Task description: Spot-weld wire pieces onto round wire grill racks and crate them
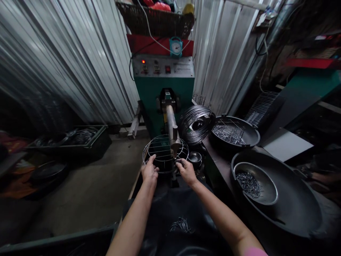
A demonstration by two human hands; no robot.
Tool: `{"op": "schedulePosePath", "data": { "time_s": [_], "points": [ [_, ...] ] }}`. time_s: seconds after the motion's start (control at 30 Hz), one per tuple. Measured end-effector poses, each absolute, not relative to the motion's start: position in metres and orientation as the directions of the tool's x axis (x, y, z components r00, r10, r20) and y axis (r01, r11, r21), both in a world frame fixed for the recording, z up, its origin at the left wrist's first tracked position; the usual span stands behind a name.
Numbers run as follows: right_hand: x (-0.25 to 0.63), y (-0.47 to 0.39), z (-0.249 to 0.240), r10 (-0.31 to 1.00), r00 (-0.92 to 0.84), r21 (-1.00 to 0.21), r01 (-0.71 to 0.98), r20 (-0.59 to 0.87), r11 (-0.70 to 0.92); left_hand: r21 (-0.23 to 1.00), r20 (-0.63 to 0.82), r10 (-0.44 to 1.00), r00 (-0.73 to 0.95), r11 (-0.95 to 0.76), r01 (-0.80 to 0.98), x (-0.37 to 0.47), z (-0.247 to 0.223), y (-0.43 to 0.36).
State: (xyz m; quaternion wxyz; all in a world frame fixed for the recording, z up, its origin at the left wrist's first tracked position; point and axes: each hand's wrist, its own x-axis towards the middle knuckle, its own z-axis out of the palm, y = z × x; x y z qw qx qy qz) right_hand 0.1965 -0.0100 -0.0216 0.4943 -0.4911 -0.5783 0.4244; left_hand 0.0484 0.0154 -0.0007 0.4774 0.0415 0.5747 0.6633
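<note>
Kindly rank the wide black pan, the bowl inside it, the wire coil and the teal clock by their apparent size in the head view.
1. Wide black pan
2. Bowl and wire coil, too alike to rank
3. Teal clock

Corrugated metal walls [106, 46], grey floor [106, 170]

The bowl [269, 188] sits in the large pan [295, 202], right of the machine [166, 85], before the tray [253, 131].

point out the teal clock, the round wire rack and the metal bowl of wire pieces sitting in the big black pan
teal clock [176, 46], head view, on its dial
round wire rack [161, 160], head view, on its lower rim
metal bowl [269, 188], head view, inner wall
</note>
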Motion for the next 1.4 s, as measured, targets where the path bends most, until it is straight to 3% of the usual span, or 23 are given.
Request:
{"op": "schedulePosePath", "data": {
  "time_s": [0.23, 0.37, 0.53, 0.6, 0.73, 0.8, 0.9, 1.03, 1.4],
  "points": [
    [0.195, -0.006, -0.028, 0.992, -0.020, -0.987, 0.100, 0.124, 0.126, 0.797, -0.538, 0.643, -0.546, 0.178, -0.577, 0.052, -0.005, 0.018],
    [0.195, -0.009, -0.024, 0.993, -0.006, -0.980, 0.157, 0.120, 0.120, 0.807, -0.529, 0.666, -0.526, 0.202, -0.555, 0.048, -0.004, 0.015],
    [0.222, -0.045, -0.028, 0.973, -0.032, -0.884, 0.411, 0.229, 0.222, 0.706, -0.554, 0.793, -0.255, 0.285, -0.648, 0.006, -0.022, -0.013],
    [0.238, -0.066, -0.040, 0.981, -0.148, -0.783, 0.592, 0.124, 0.188, 0.658, -0.544, 0.833, -0.102, 0.348, -0.668, -0.018, -0.042, -0.036],
    [0.255, -0.105, -0.071, 0.842, -0.369, -0.408, 0.891, -0.393, 0.200, 0.605, -0.539, 0.839, 0.072, 0.446, -0.660, -0.054, -0.092, -0.095],
    [0.251, -0.120, -0.083, 0.766, -0.384, -0.279, 0.920, -0.516, 0.274, 0.608, -0.502, 0.865, 0.005, 0.357, -0.709, -0.064, -0.114, -0.116],
    [0.236, -0.137, -0.090, 0.739, -0.386, -0.202, 0.922, -0.552, 0.331, 0.594, -0.423, 0.899, -0.115, 0.179, -0.785, -0.072, -0.131, -0.128],
    [0.223, -0.152, -0.091, 0.711, -0.400, -0.099, 0.900, -0.578, 0.426, 0.612, -0.411, 0.902, -0.135, 0.163, -0.774, -0.071, -0.128, -0.123],
    [0.226, -0.170, -0.088, 0.570, -0.515, -0.146, 0.810, -0.641, 0.568, 0.684, -0.360, 0.908, -0.215, 0.100, -0.723, -0.060, -0.124, -0.130]
  ]
}}
